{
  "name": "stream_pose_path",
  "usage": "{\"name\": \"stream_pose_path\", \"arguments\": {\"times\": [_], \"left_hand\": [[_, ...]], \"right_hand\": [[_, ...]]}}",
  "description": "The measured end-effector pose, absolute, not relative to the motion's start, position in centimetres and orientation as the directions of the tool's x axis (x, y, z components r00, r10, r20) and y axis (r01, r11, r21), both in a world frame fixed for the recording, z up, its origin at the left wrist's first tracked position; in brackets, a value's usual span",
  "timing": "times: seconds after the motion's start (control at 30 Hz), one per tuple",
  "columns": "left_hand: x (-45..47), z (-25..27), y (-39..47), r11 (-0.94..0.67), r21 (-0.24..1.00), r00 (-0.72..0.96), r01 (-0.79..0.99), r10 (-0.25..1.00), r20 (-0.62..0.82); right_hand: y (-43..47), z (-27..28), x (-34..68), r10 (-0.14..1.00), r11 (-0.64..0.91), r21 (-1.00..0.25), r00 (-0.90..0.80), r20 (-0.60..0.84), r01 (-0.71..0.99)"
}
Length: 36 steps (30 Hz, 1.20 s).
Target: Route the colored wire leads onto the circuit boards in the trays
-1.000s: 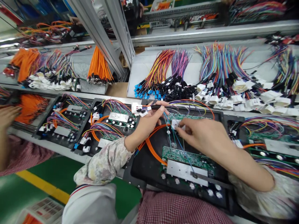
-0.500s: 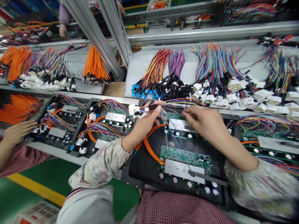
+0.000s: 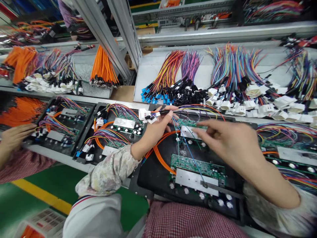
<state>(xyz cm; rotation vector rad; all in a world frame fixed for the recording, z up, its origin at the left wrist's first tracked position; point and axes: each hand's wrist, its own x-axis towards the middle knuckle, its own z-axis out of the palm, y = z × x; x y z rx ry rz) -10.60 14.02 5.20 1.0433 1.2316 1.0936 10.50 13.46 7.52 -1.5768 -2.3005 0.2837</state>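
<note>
My left hand (image 3: 158,129) is closed around a wire harness (image 3: 189,106), its white connectors (image 3: 145,114) sticking out to the left. The harness wires fan rightward over the upper circuit board (image 3: 182,123), while thin blue and green strands hang down toward the lower circuit board (image 3: 200,165). My right hand (image 3: 230,140) hovers above the upper board's metal plate (image 3: 188,131), thumb and forefinger apart, with nothing visible between them. Both boards sit in a black tray (image 3: 153,178), where orange cables (image 3: 159,155) curve along the left side.
Trays of wired boards (image 3: 109,151) stand to the left and right. Behind them lie bundles of coloured wires (image 3: 235,66) with white connectors, and orange cables (image 3: 102,64). A metal post (image 3: 99,29) rises at the back. Another person's hand (image 3: 17,134) rests at the far left tray.
My right hand has drawn nearer to me and its thumb and forefinger have parted. My left hand keeps its hold on the harness. The view has shifted slightly.
</note>
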Motion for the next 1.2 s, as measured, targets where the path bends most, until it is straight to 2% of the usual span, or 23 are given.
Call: {"name": "stream_pose_path", "arguments": {"times": [0.1,0.2,0.47,0.67,0.97,1.07,1.13,1.2], "left_hand": [[-10.6,5.0,14.1,0.184,0.977,0.025,-0.106,0.983,-0.183],[-10.6,5.1,14.0,0.184,0.975,0.036,-0.124,0.983,-0.18],[-10.6,5.7,13.9,0.183,0.98,0.044,-0.083,0.983,-0.18],[-10.5,5.9,13.9,0.197,0.977,0.047,-0.087,0.98,-0.194],[-10.4,5.6,13.9,0.195,0.973,0.042,-0.119,0.981,-0.192],[-10.5,5.3,14.0,0.184,0.975,0.041,-0.126,0.983,-0.181],[-10.6,5.1,14.0,0.173,0.977,0.045,-0.126,0.985,-0.169],[-10.6,5.0,14.1,0.169,0.977,0.05,-0.128,0.985,-0.163]], "right_hand": [[13.4,7.3,10.1,0.898,0.427,-0.429,-0.428,0.098,0.796],[14.5,6.2,9.7,0.921,0.385,-0.475,-0.359,0.15,0.791],[16.1,4.4,8.4,0.904,0.424,-0.326,-0.415,0.102,0.845],[16.0,4.6,8.3,0.896,0.441,-0.297,-0.431,0.102,0.847],[16.6,5.2,7.8,0.894,0.443,-0.207,-0.448,0.022,0.872],[15.9,6.0,8.0,0.917,0.398,-0.155,-0.394,0.055,0.904],[14.7,6.6,8.3,0.931,0.364,-0.179,-0.348,0.112,0.914],[13.2,7.0,8.8,0.921,0.39,-0.227,-0.379,0.091,0.893]]}}
